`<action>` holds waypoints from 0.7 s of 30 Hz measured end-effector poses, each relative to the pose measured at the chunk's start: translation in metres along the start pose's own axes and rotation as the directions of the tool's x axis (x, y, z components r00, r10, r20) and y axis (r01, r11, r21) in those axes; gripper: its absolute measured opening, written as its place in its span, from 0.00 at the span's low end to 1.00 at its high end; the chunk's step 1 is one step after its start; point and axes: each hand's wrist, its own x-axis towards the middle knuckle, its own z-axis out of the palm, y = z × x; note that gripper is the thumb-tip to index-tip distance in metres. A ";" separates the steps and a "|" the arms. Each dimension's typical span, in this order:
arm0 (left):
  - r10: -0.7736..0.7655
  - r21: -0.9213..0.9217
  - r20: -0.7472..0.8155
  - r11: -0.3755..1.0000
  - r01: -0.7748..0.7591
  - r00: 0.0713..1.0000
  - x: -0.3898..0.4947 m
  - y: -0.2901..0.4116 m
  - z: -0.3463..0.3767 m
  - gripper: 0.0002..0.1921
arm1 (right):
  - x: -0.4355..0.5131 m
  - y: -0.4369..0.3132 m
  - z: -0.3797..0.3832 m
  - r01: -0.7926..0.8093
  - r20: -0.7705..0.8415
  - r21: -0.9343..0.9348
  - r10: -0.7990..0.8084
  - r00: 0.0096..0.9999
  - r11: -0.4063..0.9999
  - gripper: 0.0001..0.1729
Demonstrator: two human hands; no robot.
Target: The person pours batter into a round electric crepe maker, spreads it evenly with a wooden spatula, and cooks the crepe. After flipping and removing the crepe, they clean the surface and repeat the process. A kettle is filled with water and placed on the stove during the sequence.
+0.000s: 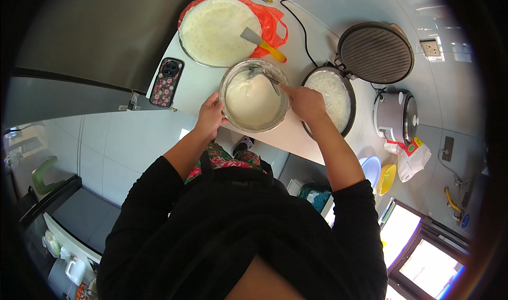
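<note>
My left hand (211, 116) grips the side of a metal bowl (256, 128) that holds a creamy white batter (250, 101). In my right hand (307, 100) is the handle of a metal ladle (270, 77), its head resting in the batter at the bowl's far side. Right of the bowl, an electric griddle (351, 117) stands with its ridged lid (375, 53) raised. A pale, bubbly layer of batter (329, 93) covers its lower plate. Beyond the bowl, a large round flatbread (216, 30) lies on a red plastic bag (274, 24), with a yellow-handled spatula (264, 46) across its edge.
A phone in a floral case (166, 82) lies at the counter's (198, 87) left edge. A black cord (303, 26) runs to the griddle. Farther right are a rice cooker (395, 117), a white plastic bag (414, 161), a blue basin (372, 171) and a yellow basin (387, 179).
</note>
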 end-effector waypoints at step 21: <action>-0.025 -0.029 -0.023 0.999 0.024 0.999 -0.005 0.005 0.006 0.21 | -0.054 0.001 0.034 -0.222 0.017 0.200 0.223 0.975 0.954 0.23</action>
